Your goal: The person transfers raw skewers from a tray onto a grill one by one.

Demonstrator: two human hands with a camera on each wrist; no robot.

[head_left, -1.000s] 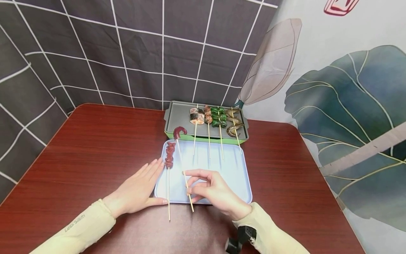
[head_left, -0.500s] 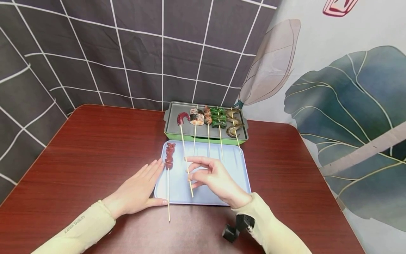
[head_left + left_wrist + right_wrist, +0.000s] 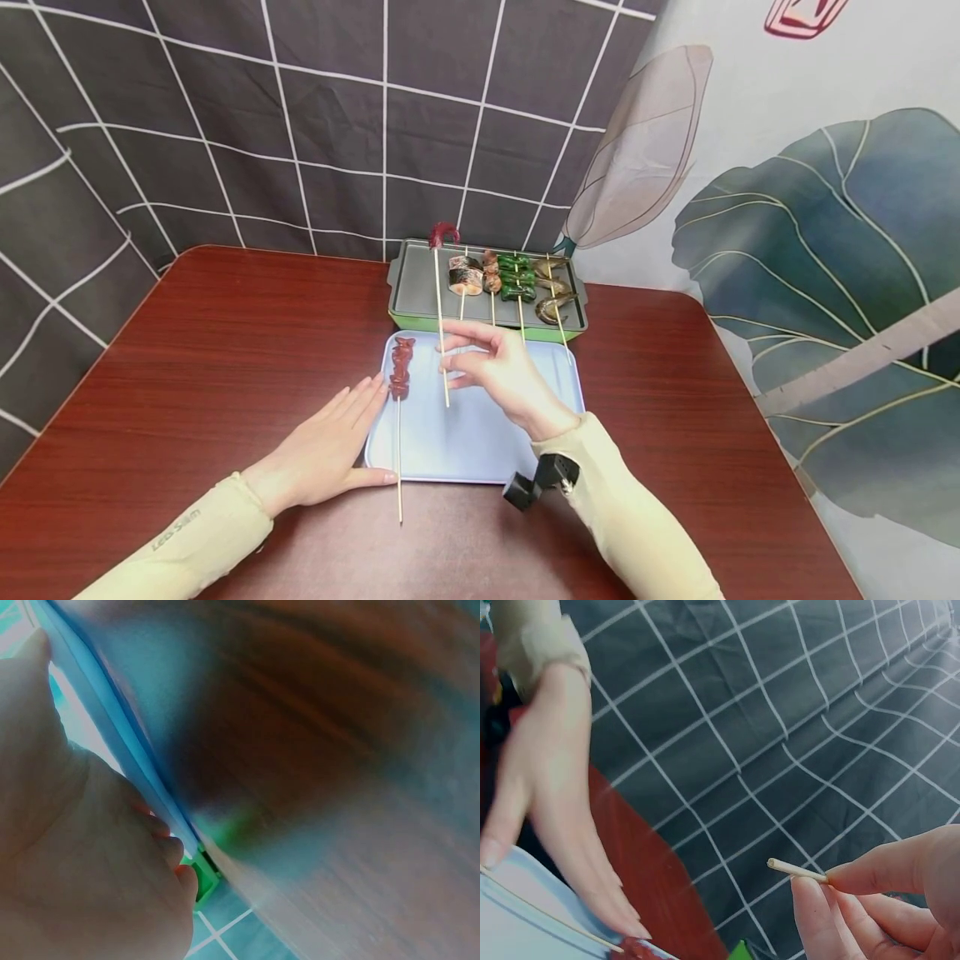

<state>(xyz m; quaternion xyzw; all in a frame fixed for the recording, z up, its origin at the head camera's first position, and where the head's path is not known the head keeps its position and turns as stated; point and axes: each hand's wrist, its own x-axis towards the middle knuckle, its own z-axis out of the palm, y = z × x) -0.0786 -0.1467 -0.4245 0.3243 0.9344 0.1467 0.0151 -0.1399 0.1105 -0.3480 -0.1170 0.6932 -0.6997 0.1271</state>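
My right hand (image 3: 501, 371) pinches the wooden stick of a tentacle skewer (image 3: 444, 236) between thumb and fingers. The dark red, curled tentacle points away, overlapping the grill's back edge in the head view. In the right wrist view the stick's blunt end (image 3: 795, 868) pokes out past the fingertips. My left hand (image 3: 322, 446) lies flat with straight fingers along the left rim of the light blue tray (image 3: 480, 454). Beside those fingers a skewer of red meat pieces (image 3: 401, 367) lies on the tray, its stick jutting over the near edge.
Behind the tray stands a green grill with a grey plate (image 3: 416, 275). On it lie skewers of fish chunks (image 3: 466, 275), brownish meat (image 3: 491, 271), green peppers (image 3: 517, 277) and shrimp (image 3: 553, 307), sticks toward me. Grid-patterned cloth (image 3: 322, 125) hangs behind the red-brown table (image 3: 225, 350).
My right hand has lifted the tentacle skewer from over the tray and carried it forward, toward the grill's left part; the stick stands more upright. The left hand has stayed put.
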